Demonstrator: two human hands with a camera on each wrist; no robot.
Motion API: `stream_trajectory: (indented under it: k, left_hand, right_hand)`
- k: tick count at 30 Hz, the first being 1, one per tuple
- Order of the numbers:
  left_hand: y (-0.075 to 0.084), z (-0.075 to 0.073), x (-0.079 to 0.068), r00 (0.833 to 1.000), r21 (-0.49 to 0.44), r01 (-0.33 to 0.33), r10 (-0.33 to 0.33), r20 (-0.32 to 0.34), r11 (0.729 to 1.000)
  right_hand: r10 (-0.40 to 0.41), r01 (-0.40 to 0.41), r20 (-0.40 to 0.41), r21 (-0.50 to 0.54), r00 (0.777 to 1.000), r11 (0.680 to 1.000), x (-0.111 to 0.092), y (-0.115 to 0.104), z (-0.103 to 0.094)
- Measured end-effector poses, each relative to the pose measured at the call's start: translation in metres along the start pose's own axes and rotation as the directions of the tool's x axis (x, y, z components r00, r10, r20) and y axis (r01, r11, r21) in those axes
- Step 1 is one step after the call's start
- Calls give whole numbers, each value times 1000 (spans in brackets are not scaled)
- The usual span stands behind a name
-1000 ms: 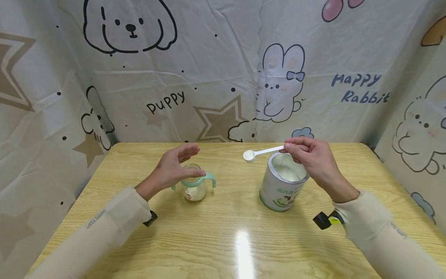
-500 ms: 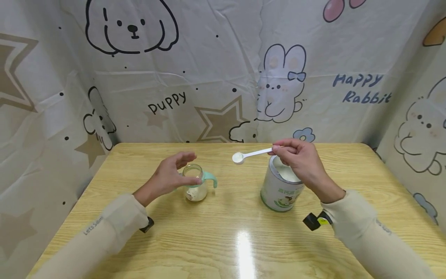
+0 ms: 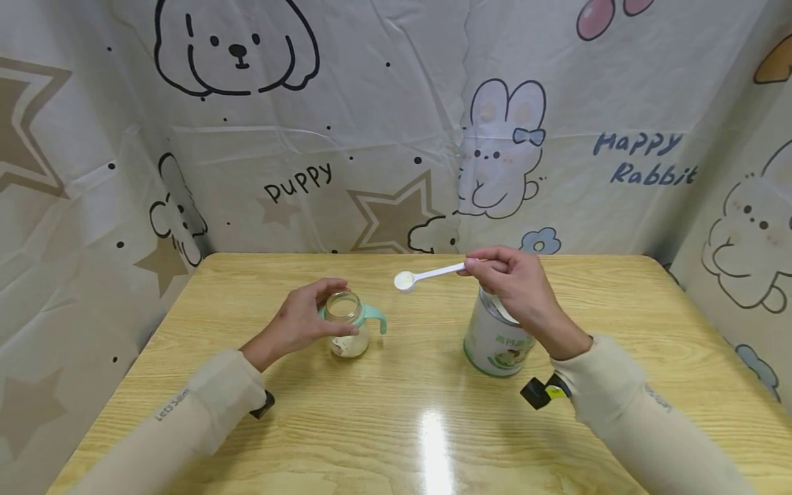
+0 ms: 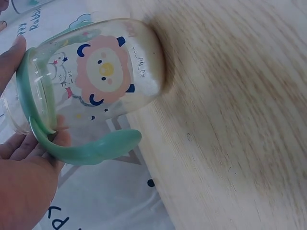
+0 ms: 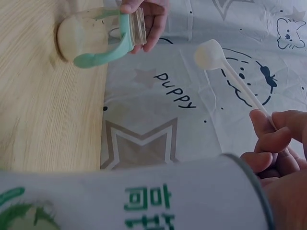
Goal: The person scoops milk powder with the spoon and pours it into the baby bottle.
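Observation:
In the head view my right hand (image 3: 510,285) pinches the handle end of a white measuring scoop (image 3: 405,280), which carries pale powder in its bowl. The scoop hangs level in the air between the bottle and the can. My left hand (image 3: 306,317) grips the neck of a clear baby bottle (image 3: 349,346), thumb in front and fingers behind. Mint-green handles (image 4: 108,147) ring the bottle, and a printed pink animal shows in the left wrist view. The bottle stands upright, uncapped, with pale powder at its bottom. Below my right hand stands an open milk powder can (image 3: 495,340), its mouth partly hidden.
Both vessels stand on a light wood table (image 3: 396,412), the bottle left of the can with a gap between them. A white cloth (image 3: 396,103) with cartoon prints hangs behind the table and along both sides.
My right hand has carried the scoop leftward from over the can toward the bottle. My left hand, earlier spread loosely at the bottle, has closed around its neck.

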State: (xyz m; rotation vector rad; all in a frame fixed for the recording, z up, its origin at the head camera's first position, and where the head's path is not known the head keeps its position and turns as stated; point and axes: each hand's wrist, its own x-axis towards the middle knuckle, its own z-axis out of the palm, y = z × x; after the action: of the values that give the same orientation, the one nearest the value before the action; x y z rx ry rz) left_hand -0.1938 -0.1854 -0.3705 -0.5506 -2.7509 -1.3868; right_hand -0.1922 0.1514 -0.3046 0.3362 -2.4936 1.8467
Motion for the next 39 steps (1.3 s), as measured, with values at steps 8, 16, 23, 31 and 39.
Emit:
stream_trajectory:
  k: [8,16,23,31,39]
  left_hand:
    - [-4,1,-1,1000,3,-4,4,-9,1000]
    - [-3,-1,0,1000,37,1,-1,-6,999]
    - [-2,-1,0,1000,22,10,-10,0,1000]
    - [-2,1,0,1000,34,6,-5,-20,999]
    - [-2,0,0,999,34,30,-29,-18,999]
  right_hand:
    - [17,-17,12,8,1000,1000,3,-4,11]
    - [26,-28,28,60,999,998,4,-6,20]
    - [48,-50,45,57,998,997,6,-8,28]
    - [82,-83,59,20,995,996,12,-16,37]
    - [63,-65,75,21,995,998,18,-21,52]
